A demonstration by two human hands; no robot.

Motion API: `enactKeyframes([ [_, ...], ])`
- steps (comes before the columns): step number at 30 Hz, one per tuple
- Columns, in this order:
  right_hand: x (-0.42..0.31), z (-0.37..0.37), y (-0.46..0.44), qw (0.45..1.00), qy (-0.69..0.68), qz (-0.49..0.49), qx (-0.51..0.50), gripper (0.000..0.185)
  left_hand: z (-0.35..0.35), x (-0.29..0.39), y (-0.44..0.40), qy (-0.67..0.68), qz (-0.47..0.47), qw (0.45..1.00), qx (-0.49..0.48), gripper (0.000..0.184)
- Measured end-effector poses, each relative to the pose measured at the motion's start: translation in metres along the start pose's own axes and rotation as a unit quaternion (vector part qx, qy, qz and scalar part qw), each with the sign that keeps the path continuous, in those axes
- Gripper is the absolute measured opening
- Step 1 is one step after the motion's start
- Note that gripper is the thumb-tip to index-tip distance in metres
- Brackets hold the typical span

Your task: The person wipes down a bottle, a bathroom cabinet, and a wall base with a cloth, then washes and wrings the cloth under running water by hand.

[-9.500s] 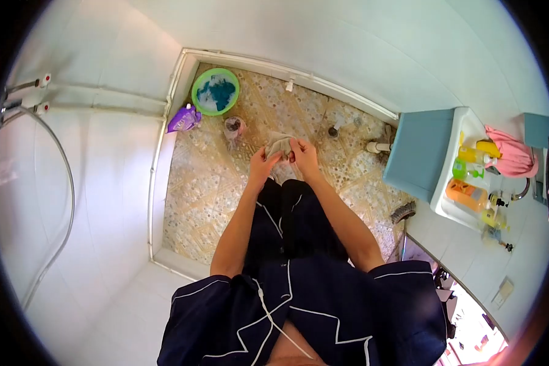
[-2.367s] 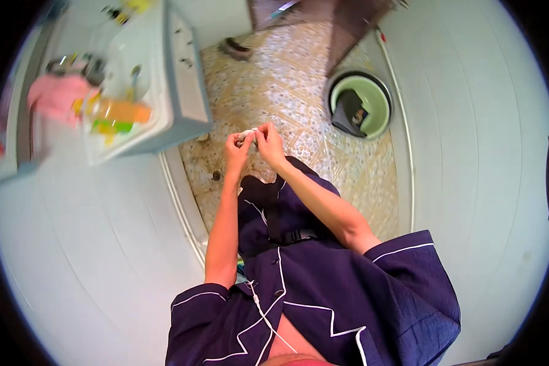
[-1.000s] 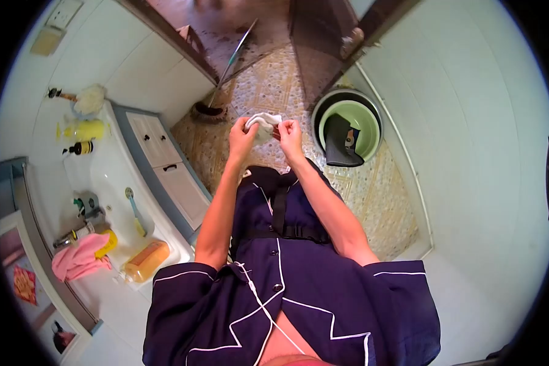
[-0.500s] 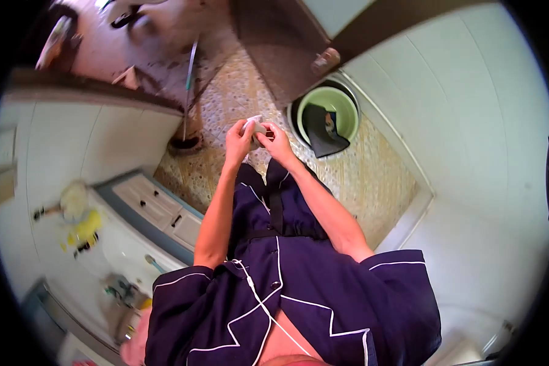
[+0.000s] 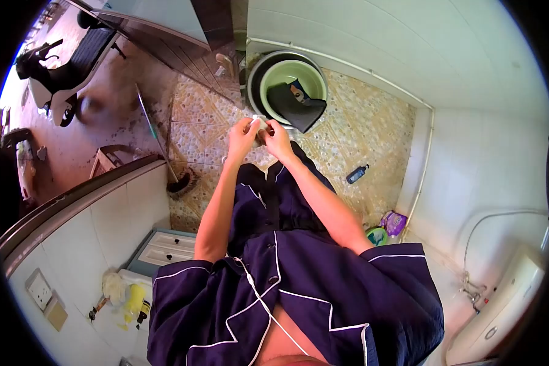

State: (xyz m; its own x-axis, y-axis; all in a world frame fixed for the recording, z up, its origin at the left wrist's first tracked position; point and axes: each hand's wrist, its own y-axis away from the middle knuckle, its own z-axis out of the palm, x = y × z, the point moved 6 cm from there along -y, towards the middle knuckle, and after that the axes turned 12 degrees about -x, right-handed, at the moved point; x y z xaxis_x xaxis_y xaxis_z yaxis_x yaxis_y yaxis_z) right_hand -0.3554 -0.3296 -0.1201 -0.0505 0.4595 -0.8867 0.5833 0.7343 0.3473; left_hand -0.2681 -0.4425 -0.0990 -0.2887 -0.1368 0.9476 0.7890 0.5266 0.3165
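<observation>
Both hands meet in front of my waist around a small, crumpled white thing (image 5: 259, 119), perhaps tissue or thin cloth. My left hand (image 5: 242, 140) grips its left side, with the thumb against it. Fingers of my right hand (image 5: 277, 140) are pinched on the other side. Part of the white thing is hidden behind the fingers. Just beyond the hands stands a light green basin (image 5: 317, 78) nested in a larger dark basin (image 5: 255, 79). A black cloth-like piece (image 5: 304, 113) with a small picture hangs over the green rim.
A broom (image 5: 179, 183) leans at the doorway on the left. Past it stand a scooter (image 5: 82, 61) and a wooden stool (image 5: 104, 160). A dark blue bottle (image 5: 357, 174) and a purple packet (image 5: 394, 223) lie on the right floor. A cabinet (image 5: 165, 247) is at the left.
My view has turned to the left, bringing the scooter, the bottle and the purple packet into sight. Both hands stay together on the white thing.
</observation>
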Motion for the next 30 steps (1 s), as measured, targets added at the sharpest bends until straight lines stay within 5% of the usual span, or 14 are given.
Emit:
enactKeyframes([
  [17, -0.011, -0.127, -0.091, 0.994, 0.027, -0.047, -0.095, 0.019, 0.078, 0.053, -0.082, -0.08, -0.029, 0.987, 0.14, 0.033],
  [30, 0.006, -0.142, -0.093, 0.996, -0.083, 0.005, 0.002, 0.022, 0.084, 0.048, -0.134, -0.106, -0.027, 0.994, -0.025, 0.026],
])
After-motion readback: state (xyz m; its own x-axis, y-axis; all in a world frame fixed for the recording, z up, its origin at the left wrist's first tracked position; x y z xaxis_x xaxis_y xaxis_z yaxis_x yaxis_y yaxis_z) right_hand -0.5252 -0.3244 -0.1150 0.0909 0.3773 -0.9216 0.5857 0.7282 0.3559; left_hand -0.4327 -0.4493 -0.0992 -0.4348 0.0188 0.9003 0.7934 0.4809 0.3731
